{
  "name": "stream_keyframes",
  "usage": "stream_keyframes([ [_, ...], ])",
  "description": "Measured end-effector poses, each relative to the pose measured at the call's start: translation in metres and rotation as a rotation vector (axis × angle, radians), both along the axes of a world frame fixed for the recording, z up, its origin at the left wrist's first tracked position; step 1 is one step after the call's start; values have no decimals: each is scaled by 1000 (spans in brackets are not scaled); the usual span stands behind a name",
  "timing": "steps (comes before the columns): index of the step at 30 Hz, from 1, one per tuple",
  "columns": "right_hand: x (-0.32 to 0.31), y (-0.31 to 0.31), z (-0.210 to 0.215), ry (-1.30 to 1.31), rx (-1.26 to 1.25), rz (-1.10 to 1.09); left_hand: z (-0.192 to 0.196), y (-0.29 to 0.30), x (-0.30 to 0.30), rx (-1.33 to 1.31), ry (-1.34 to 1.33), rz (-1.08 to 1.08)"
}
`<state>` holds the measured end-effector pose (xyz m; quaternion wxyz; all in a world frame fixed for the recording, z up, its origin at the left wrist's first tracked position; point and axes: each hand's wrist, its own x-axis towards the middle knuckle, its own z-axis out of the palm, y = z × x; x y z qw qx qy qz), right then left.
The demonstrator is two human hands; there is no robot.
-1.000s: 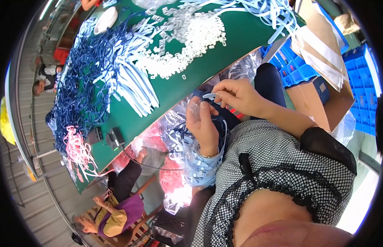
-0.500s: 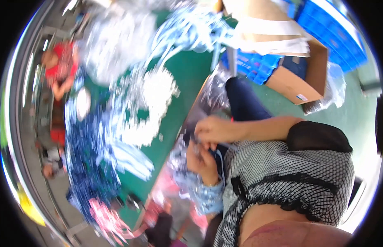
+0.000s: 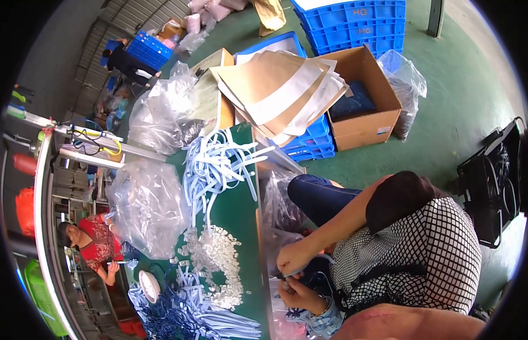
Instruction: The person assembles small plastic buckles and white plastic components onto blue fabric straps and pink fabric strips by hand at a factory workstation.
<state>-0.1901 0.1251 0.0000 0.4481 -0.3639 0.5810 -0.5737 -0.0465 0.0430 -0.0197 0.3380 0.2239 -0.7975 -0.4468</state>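
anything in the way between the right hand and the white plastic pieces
No visible barrier, just the table's edge between the right hand and the white plastic pieces; clear plastic sits beside that edge, on the hand's side.

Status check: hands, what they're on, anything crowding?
Right hand and left hand close together at thin pale-blue strap, grip partly hidden. Light-blue straps bunched behind left hand. Small white plastic pieces heaped on green tabletop.

The right grip (image 3: 294, 259) mostly hides the thin strip (image 3: 293, 275) it holds.
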Motion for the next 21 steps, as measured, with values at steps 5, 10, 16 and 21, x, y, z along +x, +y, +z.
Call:
stream_keyframes([
  [5,-9,2,-20,192,-157,2,11,-2,6,351,-30,-148],
  [10,-24,25,2,-296,98,289,15,-6,12,413,-74,-347],
  [16,-29,22,-5,-202,112,476,17,-7,18,542,-181,-404],
  [21,-37,10,-7,685,-137,278,18,-5,15,732,-117,-333],
])
